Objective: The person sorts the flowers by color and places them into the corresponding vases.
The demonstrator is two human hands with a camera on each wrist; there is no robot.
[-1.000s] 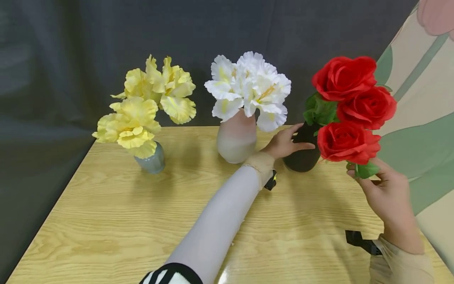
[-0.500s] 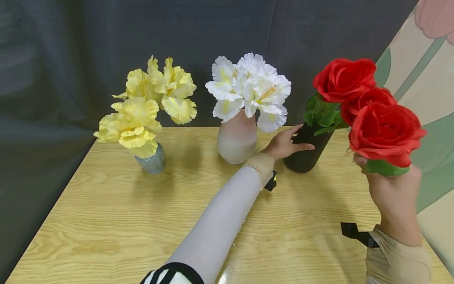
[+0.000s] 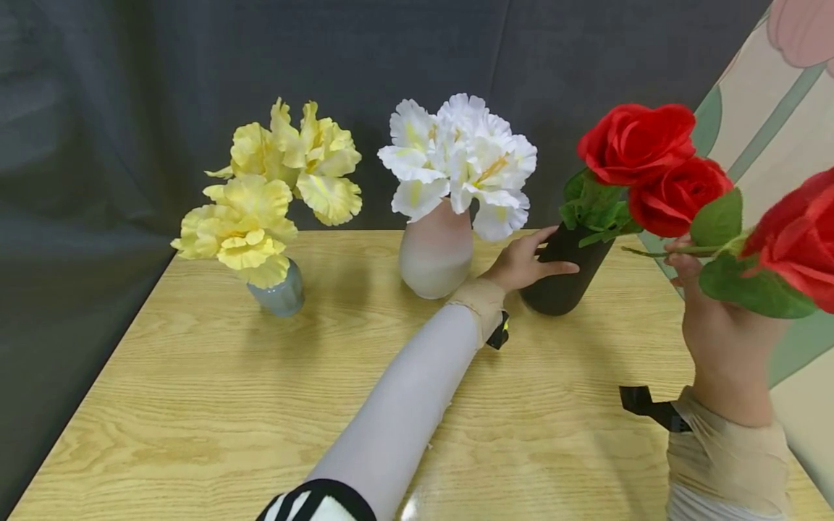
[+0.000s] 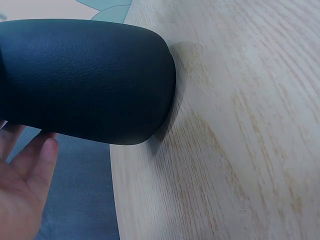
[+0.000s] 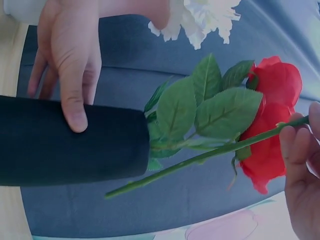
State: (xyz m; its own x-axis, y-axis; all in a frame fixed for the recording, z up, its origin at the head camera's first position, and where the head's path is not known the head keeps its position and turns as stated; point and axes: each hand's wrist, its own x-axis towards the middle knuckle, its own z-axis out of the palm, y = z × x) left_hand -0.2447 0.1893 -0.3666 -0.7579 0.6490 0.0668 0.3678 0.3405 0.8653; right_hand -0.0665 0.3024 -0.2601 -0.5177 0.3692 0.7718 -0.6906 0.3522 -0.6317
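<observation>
At the right of the head view, my right hand [image 3: 730,340] pinches the stem of a red rose [image 3: 801,242]. Its bare green stem [image 5: 200,157] slants past the mouth of the black vase in the right wrist view, outside it as far as I can tell. Two red roses [image 3: 638,145] with green leaves stand in that black vase [image 3: 567,278]. My left hand [image 3: 524,264] holds the vase's side, thumb on the near face; its other fingers [image 4: 42,162] are partly hidden behind the vase.
Left of the black vase stands a pink-and-white vase [image 3: 435,260] with white flowers [image 3: 462,163]. Farther left, a small blue-grey vase [image 3: 280,291] carries yellow flowers [image 3: 260,210]. All are on a wooden table [image 3: 228,420] before a dark curtain [image 3: 195,65].
My right hand has lifted one rose away from the other two and swung its bloom right, so its stem now shows. My left hand has stayed on the black vase.
</observation>
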